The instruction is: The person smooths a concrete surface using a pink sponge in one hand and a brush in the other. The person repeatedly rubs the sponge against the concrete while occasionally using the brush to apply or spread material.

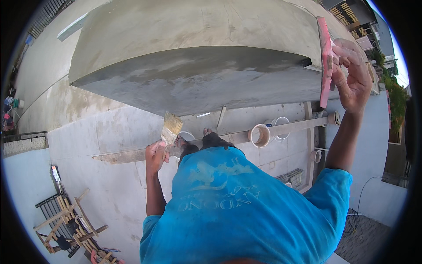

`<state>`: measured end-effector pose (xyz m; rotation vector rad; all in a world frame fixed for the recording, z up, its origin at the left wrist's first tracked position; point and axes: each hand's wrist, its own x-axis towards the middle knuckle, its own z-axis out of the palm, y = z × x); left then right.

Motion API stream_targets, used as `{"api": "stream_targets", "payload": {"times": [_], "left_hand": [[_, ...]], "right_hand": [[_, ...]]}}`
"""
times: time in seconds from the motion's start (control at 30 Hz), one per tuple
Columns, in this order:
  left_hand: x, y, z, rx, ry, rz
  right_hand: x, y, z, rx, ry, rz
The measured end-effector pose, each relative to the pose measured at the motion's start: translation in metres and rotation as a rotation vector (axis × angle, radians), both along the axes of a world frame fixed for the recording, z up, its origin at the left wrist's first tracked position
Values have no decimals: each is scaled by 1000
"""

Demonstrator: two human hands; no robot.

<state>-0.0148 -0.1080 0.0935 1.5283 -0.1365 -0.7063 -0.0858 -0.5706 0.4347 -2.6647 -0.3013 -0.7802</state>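
Note:
My left hand [155, 156] is closed around the handle of a wide flat brush [171, 127], its pale bristles pointing up just under the ledge. Raised at the far right, my right hand [355, 75] grips a red plastering float [325, 61] by its back handle. The float's long flat plate stands nearly upright, close to the right end of the concrete ledge [193, 26]. The ledge's grey underside [198, 81] carries darker, damp-looking patches along its front edge. Brush and ledge seem near each other, but I cannot tell whether they touch.
My feet [210, 131] stand on a narrow wooden plank [281, 130]. A round tub [259, 135] and a white bucket [281, 125] are beside it at right. An upright timber [309, 145] supports the right part. Far below left lies a stack of wood [70, 222].

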Motion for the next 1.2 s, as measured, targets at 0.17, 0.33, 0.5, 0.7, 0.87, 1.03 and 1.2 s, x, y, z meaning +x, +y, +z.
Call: {"api": "stream_targets", "payload": {"times": [0.17, 0.33, 0.5, 0.7, 0.87, 1.03, 1.2], "left_hand": [[29, -112, 108, -342, -291, -305], [31, -119, 116, -90, -376, -492], [21, -64, 57, 263, -120, -222], [21, 14, 12, 450, 46, -33], [31, 68, 2, 454, 82, 20], [42, 106, -17, 470, 104, 74], [47, 125, -28, 482, 87, 49]], "right_hand": [[-26, 76, -144, 542, -68, 254], [-14, 81, -188, 811, -423, 267], [24, 94, -206, 680, -688, -166], [99, 143, -197, 337, -824, -248], [134, 181, -250, 317, -777, -362], [126, 229, -272, 393, -719, -345], [161, 224, -223, 376, -928, -417]]}}
